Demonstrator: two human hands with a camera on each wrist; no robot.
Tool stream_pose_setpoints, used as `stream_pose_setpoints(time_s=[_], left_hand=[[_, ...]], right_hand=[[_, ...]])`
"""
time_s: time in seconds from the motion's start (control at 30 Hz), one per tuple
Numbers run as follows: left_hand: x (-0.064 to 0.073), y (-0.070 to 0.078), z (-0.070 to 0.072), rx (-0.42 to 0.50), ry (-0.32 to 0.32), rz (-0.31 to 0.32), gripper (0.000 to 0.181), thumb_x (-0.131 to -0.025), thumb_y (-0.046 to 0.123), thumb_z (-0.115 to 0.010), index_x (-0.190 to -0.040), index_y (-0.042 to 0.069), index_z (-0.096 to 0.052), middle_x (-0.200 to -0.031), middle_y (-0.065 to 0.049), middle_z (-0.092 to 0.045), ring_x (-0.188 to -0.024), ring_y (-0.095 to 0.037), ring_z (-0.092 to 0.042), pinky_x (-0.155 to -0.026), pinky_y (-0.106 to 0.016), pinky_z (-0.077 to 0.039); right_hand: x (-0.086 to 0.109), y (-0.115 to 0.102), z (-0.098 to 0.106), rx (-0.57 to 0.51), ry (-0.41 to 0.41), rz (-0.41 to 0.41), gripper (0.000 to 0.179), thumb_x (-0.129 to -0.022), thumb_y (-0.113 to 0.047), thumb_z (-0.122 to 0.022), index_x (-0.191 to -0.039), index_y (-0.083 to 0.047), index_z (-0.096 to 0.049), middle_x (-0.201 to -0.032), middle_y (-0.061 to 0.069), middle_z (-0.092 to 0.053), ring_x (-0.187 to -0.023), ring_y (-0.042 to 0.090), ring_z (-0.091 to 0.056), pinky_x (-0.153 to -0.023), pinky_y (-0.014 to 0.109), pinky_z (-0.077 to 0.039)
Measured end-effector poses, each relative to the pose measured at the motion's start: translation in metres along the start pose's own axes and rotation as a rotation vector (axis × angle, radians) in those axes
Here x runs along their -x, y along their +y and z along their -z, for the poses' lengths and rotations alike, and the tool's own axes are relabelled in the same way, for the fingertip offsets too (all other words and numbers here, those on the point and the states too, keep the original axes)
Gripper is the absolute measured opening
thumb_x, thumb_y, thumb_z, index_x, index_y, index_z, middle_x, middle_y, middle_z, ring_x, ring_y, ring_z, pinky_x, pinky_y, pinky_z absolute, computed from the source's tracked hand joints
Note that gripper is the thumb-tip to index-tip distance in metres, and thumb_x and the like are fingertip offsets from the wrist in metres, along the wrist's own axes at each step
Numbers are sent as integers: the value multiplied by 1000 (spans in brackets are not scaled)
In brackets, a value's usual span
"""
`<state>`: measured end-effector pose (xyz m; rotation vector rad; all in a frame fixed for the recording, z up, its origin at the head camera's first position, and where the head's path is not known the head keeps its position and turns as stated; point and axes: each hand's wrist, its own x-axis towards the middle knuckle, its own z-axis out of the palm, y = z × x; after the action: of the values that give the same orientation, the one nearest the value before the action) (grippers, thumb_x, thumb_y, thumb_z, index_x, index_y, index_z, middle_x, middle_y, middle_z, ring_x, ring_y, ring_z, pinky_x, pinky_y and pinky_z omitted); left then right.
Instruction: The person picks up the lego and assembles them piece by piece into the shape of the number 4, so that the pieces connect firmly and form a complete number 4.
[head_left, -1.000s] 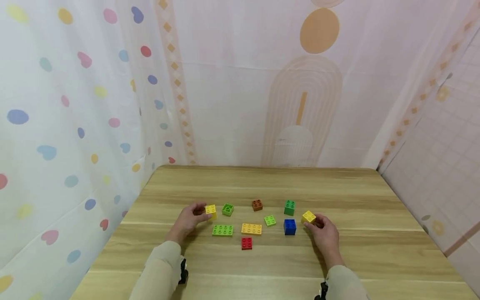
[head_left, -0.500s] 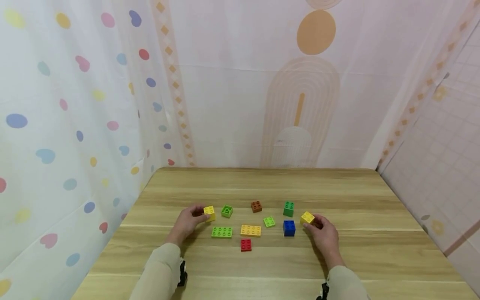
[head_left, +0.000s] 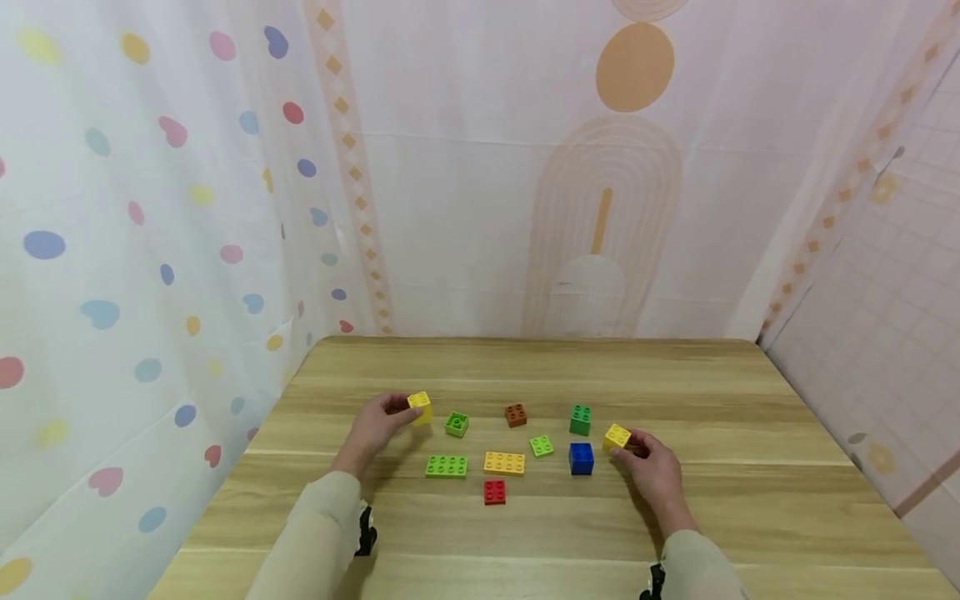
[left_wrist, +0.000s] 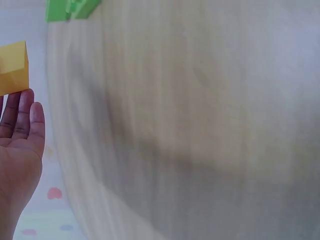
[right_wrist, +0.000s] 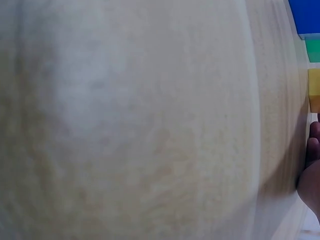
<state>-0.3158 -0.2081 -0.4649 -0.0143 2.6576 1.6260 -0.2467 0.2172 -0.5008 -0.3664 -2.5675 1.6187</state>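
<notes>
My left hand (head_left: 377,425) pinches a yellow brick (head_left: 421,407) between thumb and fingers, and its shadow falls on the table below. In the left wrist view this yellow brick (left_wrist: 14,70) sits at the fingertips, apart from the tabletop. On the right, my right hand (head_left: 653,472) holds another yellow brick (head_left: 617,437) by thumb and fingers; whether it touches the table cannot be told. A blue brick (head_left: 581,458) stands just left of it, with a green brick (head_left: 581,420) behind. An upturned light green brick (head_left: 457,424) lies right of my left hand.
Between the hands on the wooden table (head_left: 480,550) lie a long light green brick (head_left: 447,467), a long orange-yellow brick (head_left: 504,463), a red brick (head_left: 494,492), a small light green brick (head_left: 541,447) and a brown brick (head_left: 515,415). Patterned curtains (head_left: 465,208) hang behind.
My left hand has raised its yellow brick up and slightly away from me. The right hand keeps its yellow brick in nearly the same place; the loose bricks lie as before.
</notes>
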Motion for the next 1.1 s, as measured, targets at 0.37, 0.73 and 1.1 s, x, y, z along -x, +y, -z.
stream_pose_setpoints(time_s=[0.37,0.73,1.1], left_hand=[[-4,22,-24,38,-52,-75,43,-92,24,-73,-127,1,-64,-119,-12,-65,-108,-26,-59,-93,-43,-48],[-10,62,-59,71,-170,-67,42,-90,28,-75,-126,8,-64,-113,-5,-66,-105,-22,-60,-96,-47,-46],[-13,88,-86,36,-259,-160,36,-90,27,-76,-120,10,-67,-109,-2,-66,-101,-19,-60,-92,-42,-49]], right_hand=[[-2,-2,4,42,-60,7,49,-97,-14,-66,-138,6,-50,-129,26,-56,-114,38,-51,-101,53,-40],[-7,-3,4,75,-112,66,51,-95,-16,-68,-138,6,-51,-132,26,-56,-120,39,-52,-102,56,-38],[-19,-10,-1,146,-183,174,43,-95,-15,-68,-132,5,-59,-123,19,-63,-111,33,-58,-97,52,-43]])
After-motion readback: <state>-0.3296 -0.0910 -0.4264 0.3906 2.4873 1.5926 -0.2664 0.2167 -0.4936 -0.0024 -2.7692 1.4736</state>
